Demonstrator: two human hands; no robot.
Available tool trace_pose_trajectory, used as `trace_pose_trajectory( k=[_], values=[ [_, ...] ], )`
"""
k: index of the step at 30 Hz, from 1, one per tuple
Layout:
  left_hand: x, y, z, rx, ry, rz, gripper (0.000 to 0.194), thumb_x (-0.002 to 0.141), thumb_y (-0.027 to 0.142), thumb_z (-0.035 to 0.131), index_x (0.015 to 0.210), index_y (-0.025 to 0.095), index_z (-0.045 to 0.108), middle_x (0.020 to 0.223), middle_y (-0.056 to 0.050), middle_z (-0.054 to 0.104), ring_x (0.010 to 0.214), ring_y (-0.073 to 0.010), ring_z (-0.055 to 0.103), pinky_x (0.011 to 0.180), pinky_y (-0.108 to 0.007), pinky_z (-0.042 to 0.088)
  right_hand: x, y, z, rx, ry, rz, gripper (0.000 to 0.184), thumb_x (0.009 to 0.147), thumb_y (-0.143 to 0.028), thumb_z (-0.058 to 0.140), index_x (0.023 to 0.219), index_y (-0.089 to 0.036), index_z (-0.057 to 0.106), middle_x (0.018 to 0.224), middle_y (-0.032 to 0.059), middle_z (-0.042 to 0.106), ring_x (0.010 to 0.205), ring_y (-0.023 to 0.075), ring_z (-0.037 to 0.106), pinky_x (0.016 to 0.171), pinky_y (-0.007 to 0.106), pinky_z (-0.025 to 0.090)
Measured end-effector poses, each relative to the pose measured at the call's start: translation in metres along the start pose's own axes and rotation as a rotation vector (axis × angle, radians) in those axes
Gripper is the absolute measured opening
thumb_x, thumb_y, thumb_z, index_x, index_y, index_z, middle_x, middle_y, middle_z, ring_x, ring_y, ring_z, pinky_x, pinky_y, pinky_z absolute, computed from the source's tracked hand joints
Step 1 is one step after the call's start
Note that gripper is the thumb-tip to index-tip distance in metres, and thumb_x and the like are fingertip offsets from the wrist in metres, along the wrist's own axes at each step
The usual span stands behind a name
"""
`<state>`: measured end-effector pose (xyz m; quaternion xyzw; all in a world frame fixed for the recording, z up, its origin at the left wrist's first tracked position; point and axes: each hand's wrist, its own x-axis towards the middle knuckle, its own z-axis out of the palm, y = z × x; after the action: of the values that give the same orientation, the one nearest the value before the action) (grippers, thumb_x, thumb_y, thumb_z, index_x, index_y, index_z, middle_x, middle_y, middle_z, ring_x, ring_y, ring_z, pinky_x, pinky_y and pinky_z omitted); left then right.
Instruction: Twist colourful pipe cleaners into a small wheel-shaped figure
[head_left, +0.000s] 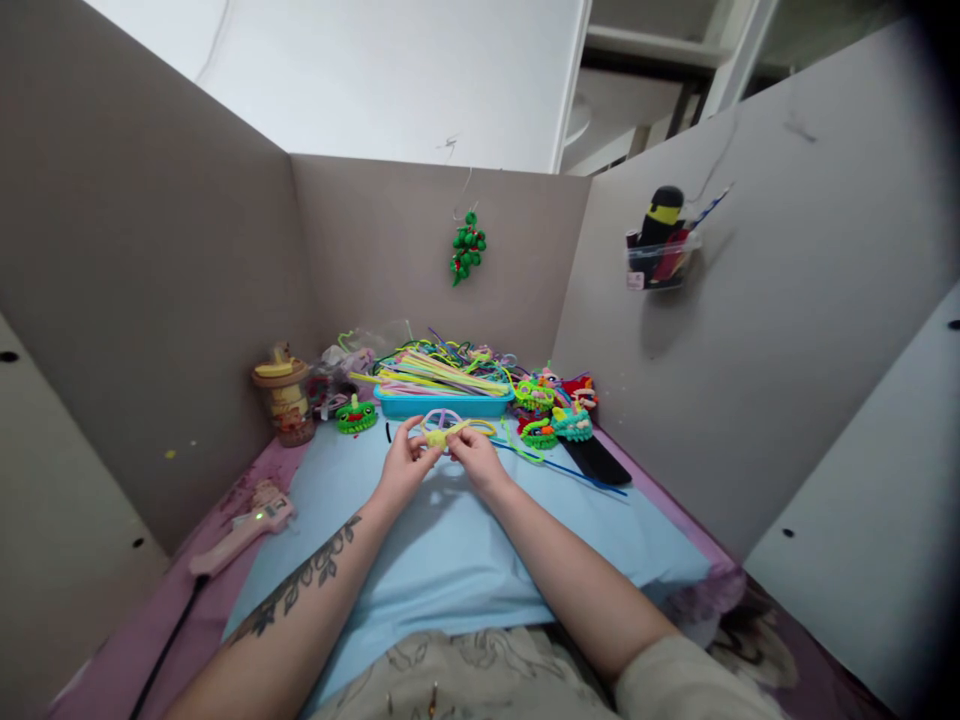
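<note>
Between both hands, above the light blue cloth (435, 540), is a small pipe-cleaner piece (436, 438), yellow with pale lilac loops standing up from it. My left hand (407, 455) pinches its left side with thumb and fingers. At its right side my right hand (474, 455) is closed on the yellow part, from which a yellow loop sticks out to the right. Just beyond the hands stands a blue tray (442, 405) heaped with pipe cleaners (442, 372) in yellow, pink and green. The fingertips cover part of the held piece.
A pink glue gun (244, 530) with a lit green light lies at left, its cord toward me. Finished pipe-cleaner figures (574, 422) sit at right beside a black flat item (596, 458). A green figure (356, 415) and a cup (289, 400) stand left. Grey panels surround the table.
</note>
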<state>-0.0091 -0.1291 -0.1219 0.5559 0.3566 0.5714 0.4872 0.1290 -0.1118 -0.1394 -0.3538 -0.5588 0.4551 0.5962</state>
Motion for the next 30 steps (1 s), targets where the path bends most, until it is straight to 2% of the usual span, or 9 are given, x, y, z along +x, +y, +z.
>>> trace_pose_trajectory(
  k=[3, 11, 14, 17, 19, 24, 28, 30],
  values=[
    [0.0, -0.002, -0.001, 0.04, -0.009, 0.009, 0.063, 0.065, 0.023, 0.071, 0.118, 0.019, 0.039, 0.063, 0.005, 0.058, 0.047, -0.0074, 0.05, 0.047, -0.018, 0.038, 0.0, 0.002, 0.0, -0.002, -0.029, -0.004, 0.028, 0.071, -0.043, 0.063, 0.063, -0.018, 0.055, 0.056, -0.0042, 0.047, 0.054, 0.0098, 0.04, 0.053, 0.023, 0.031],
    [0.0, 0.002, -0.003, 0.048, 0.024, -0.046, 0.059, 0.064, 0.027, 0.071, 0.115, 0.017, 0.043, 0.053, 0.008, 0.054, 0.041, -0.0055, 0.042, 0.042, -0.017, 0.031, 0.0, -0.008, -0.003, -0.045, 0.081, -0.001, 0.025, 0.069, -0.042, 0.063, 0.069, -0.017, 0.061, 0.063, -0.0015, 0.055, 0.06, 0.0127, 0.047, 0.059, 0.025, 0.037],
    [-0.001, 0.004, -0.003, 0.029, 0.031, -0.067, 0.061, 0.062, 0.03, 0.073, 0.113, 0.016, 0.044, 0.05, 0.009, 0.052, 0.038, -0.0048, 0.039, 0.042, -0.017, 0.029, 0.0, -0.008, -0.005, -0.055, 0.077, -0.05, 0.02, 0.069, -0.038, 0.064, 0.072, -0.018, 0.062, 0.069, -0.0001, 0.059, 0.066, 0.0146, 0.051, 0.066, 0.027, 0.04],
    [-0.001, 0.004, -0.003, 0.031, 0.025, -0.076, 0.062, 0.062, 0.034, 0.072, 0.114, 0.015, 0.044, 0.05, 0.01, 0.05, 0.038, -0.005, 0.039, 0.043, -0.018, 0.03, 0.0, -0.008, -0.004, -0.133, 0.018, -0.123, 0.016, 0.069, -0.033, 0.066, 0.075, -0.019, 0.066, 0.084, 0.0026, 0.062, 0.083, 0.0184, 0.054, 0.08, 0.031, 0.04],
    [-0.001, 0.003, -0.003, 0.039, 0.01, -0.071, 0.064, 0.062, 0.035, 0.072, 0.114, 0.014, 0.043, 0.051, 0.009, 0.05, 0.039, -0.0057, 0.041, 0.044, -0.018, 0.031, -0.001, -0.009, -0.004, -0.203, 0.015, -0.147, 0.013, 0.068, -0.032, 0.066, 0.071, -0.019, 0.066, 0.087, 0.0031, 0.061, 0.09, 0.0201, 0.053, 0.085, 0.032, 0.038],
    [0.0, -0.002, 0.0, -0.018, -0.076, -0.019, 0.072, 0.056, 0.029, 0.077, 0.115, 0.014, 0.04, 0.061, 0.005, 0.058, 0.049, -0.0078, 0.05, 0.048, -0.018, 0.036, -0.002, -0.008, -0.002, -0.228, 0.047, -0.141, 0.015, 0.069, -0.032, 0.063, 0.062, -0.018, 0.061, 0.08, 0.0019, 0.058, 0.084, 0.0192, 0.053, 0.081, 0.032, 0.039],
    [0.002, -0.005, -0.001, -0.043, -0.038, -0.013, 0.067, 0.059, 0.03, 0.076, 0.113, 0.015, 0.04, 0.067, 0.002, 0.062, 0.057, -0.0109, 0.058, 0.055, -0.021, 0.042, 0.0, -0.004, -0.003, -0.249, 0.033, -0.165, 0.018, 0.073, -0.033, 0.059, 0.065, -0.018, 0.06, 0.079, 0.0018, 0.059, 0.081, 0.018, 0.053, 0.078, 0.031, 0.04],
    [0.004, -0.006, -0.003, -0.078, 0.004, -0.024, 0.067, 0.058, 0.031, 0.076, 0.112, 0.016, 0.04, 0.077, -0.002, 0.066, 0.065, -0.0137, 0.062, 0.062, -0.024, 0.046, 0.001, -0.003, -0.005, -0.276, 0.099, -0.175, 0.016, 0.074, -0.033, 0.058, 0.069, -0.018, 0.059, 0.076, 0.0016, 0.058, 0.079, 0.0174, 0.053, 0.076, 0.031, 0.042]
  ],
)
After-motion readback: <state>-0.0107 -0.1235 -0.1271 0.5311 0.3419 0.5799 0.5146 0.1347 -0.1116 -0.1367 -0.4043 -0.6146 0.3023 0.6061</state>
